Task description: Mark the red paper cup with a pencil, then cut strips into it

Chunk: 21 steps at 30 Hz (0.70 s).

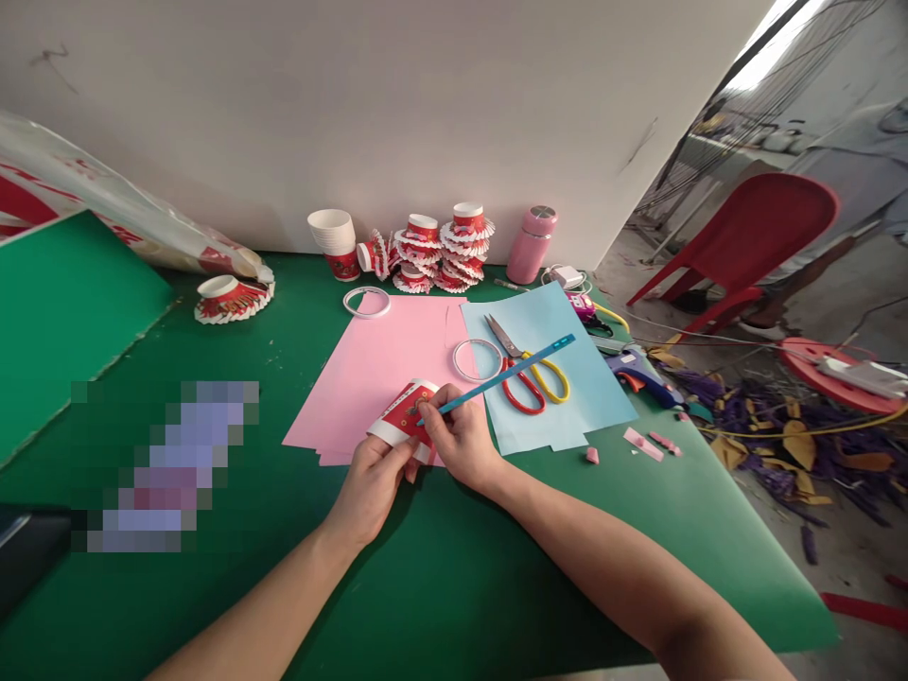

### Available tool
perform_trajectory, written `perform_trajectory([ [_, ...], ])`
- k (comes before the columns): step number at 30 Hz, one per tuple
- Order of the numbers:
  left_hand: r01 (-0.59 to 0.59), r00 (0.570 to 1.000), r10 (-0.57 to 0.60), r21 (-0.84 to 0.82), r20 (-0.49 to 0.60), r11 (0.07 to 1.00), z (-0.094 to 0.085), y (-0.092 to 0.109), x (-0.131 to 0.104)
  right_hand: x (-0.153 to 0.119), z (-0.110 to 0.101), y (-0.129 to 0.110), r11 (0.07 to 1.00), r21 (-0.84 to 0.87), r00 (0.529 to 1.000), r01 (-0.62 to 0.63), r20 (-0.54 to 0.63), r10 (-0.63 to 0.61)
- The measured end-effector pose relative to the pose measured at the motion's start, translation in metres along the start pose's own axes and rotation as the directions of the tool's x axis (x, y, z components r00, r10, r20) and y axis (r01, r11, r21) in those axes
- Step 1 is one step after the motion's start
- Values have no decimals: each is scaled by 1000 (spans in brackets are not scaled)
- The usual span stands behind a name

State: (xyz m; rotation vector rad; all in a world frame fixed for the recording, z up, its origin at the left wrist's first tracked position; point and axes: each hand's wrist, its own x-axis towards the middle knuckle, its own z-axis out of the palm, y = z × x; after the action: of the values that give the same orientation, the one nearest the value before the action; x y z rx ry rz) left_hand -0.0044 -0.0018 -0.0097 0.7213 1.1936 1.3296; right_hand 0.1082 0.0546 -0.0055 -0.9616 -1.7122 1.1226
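Note:
My left hand (373,473) is closed round the lower edge of a red-and-white paper cup (404,409) printed with a gold pattern. The cup lies tilted above the pink paper (383,355). In my right hand (461,435) is a long blue pencil (507,374), its lower end against the cup's red side and its upper end pointing right. Scissors (525,369) with one red and one yellow handle rest on light blue paper (588,378), beside a roll of white tape (478,360). Another tape roll (367,302) lies at the pink paper's top edge.
Along the wall stand stacked paper cups (332,241), fringed cups (418,251) and a pink bottle (532,246). One fringed cup (233,297) sits farther left. A blue glue gun (645,374) and pink scraps (645,445) lie at right. A red chair (752,236) stands beyond.

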Motion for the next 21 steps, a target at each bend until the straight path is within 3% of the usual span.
perform_trajectory([
  [15, 15, 1000, -15, 5, -5, 1000, -1, 0, 1, 0, 2, 2, 999, 19, 999, -42, -16, 42],
  [21, 32, 999, -32, -23, -25, 999, 1, 1, 1, 0, 1, 2, 1000, -9, 1000, -7, -7, 7],
])
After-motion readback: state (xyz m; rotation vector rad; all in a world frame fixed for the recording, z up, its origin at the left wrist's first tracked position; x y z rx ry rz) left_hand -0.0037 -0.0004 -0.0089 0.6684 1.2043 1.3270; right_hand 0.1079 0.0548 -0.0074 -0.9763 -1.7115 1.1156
